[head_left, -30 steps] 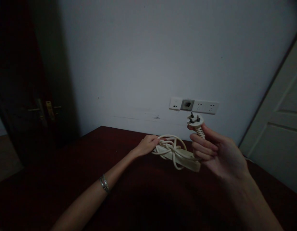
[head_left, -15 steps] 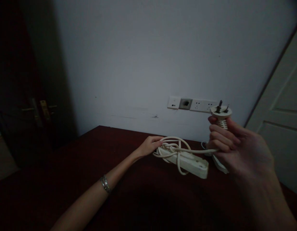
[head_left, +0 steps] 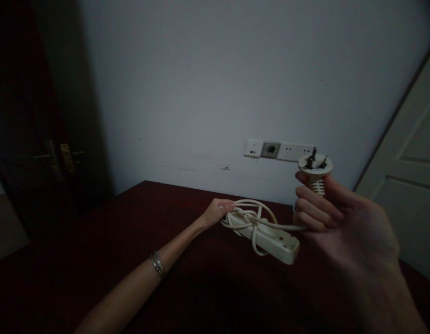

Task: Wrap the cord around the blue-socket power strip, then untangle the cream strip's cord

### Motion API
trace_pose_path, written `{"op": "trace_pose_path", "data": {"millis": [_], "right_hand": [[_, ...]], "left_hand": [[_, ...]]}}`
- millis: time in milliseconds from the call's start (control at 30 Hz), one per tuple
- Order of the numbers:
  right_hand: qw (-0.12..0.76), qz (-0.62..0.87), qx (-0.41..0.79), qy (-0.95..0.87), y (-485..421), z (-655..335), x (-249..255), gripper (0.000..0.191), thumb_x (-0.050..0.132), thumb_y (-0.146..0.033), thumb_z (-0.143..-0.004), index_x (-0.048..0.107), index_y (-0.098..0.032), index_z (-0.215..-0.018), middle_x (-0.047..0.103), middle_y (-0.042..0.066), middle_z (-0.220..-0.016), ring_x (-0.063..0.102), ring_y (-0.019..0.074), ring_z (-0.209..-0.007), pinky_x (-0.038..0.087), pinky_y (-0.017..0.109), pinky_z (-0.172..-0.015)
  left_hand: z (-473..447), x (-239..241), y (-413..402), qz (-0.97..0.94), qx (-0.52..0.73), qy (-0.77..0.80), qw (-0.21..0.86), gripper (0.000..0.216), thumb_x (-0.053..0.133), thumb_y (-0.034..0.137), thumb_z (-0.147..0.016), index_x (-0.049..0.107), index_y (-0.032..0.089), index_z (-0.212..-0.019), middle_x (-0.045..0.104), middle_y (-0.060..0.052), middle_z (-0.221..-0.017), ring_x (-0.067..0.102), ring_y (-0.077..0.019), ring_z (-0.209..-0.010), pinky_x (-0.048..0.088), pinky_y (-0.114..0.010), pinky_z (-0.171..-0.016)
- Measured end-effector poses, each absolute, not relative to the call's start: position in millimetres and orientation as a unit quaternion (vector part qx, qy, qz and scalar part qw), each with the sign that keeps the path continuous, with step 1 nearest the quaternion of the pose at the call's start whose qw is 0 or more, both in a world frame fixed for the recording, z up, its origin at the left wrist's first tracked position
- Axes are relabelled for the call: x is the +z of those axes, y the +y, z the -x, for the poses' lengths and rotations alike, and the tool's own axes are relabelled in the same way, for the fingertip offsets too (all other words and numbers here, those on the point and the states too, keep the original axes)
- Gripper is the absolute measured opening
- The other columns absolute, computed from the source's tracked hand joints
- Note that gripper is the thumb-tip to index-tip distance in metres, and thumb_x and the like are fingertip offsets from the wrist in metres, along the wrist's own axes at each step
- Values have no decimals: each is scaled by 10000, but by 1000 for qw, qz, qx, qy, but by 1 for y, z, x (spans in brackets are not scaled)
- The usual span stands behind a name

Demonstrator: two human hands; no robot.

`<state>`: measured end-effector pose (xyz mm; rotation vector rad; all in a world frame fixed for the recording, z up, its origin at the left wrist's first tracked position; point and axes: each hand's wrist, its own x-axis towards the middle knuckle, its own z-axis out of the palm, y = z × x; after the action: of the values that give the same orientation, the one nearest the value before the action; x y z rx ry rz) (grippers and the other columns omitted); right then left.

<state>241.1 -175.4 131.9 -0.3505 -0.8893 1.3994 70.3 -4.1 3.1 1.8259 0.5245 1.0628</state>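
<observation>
My right hand (head_left: 340, 222) is closed around a white three-pin plug (head_left: 315, 168), held up with its pins pointing at the wall. Its cord runs left from my fingers to a cream power strip (head_left: 273, 236) lying on the dark red table (head_left: 131, 218). The rest of the cord (head_left: 251, 213) is looped and tangled over the strip. My left hand (head_left: 218, 211), arm stretched out with a bracelet on the wrist, grips the far end of the strip and the cord loops.
A row of white wall sockets (head_left: 280, 151) sits on the wall just behind the plug. A dark door with a brass handle (head_left: 58, 157) stands at the left. A white panelled door (head_left: 406, 185) is at the right.
My right hand carried the plug to the right and up, drawing a length of cord out of the tangle. The power strip shifted slightly. My left hand stayed on the strip's end.
</observation>
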Motion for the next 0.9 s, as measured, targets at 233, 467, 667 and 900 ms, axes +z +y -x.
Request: {"op": "trace_pose_path", "data": {"millis": [233,467,667,900], "right_hand": [[648,158,631,-397,-179,-240,135,138,445,-221,-887,488,-201,-757,170,-83,-474,105,55,-375,183,149,-313],[685,166,577,-413,-171,-249,135,113,474,-205,-879,545,-173,-798,187,-85,-498,117,62,-380,218,145,-305],[771,162,442,-429,-131,-271,128,178,561,-381,-818,554,-205,-794,462,-32,-621,477,82,-571,466,198,-561],[692,372,389,-481,-90,-272,97,343,736,-308,-626,564,-171,-889,607,-19,-636,480,70,-444,419,222,-446]], "left_hand": [[-72,4,-1,-742,430,199,475,525,553,566,-738,680,68,-841,646,-64,-746,532,-131,-656,391,-232,-621],[-73,5,-4,-721,444,202,492,518,575,562,-716,693,73,-840,677,-74,-771,573,-155,-694,426,-256,-664],[-74,8,-1,-673,519,299,433,483,602,508,-709,700,70,-888,706,-103,-843,618,-199,-776,462,-290,-701],[-66,11,2,-699,560,373,243,344,591,390,-755,708,92,-882,697,-115,-881,624,-218,-848,462,-320,-784]]}}
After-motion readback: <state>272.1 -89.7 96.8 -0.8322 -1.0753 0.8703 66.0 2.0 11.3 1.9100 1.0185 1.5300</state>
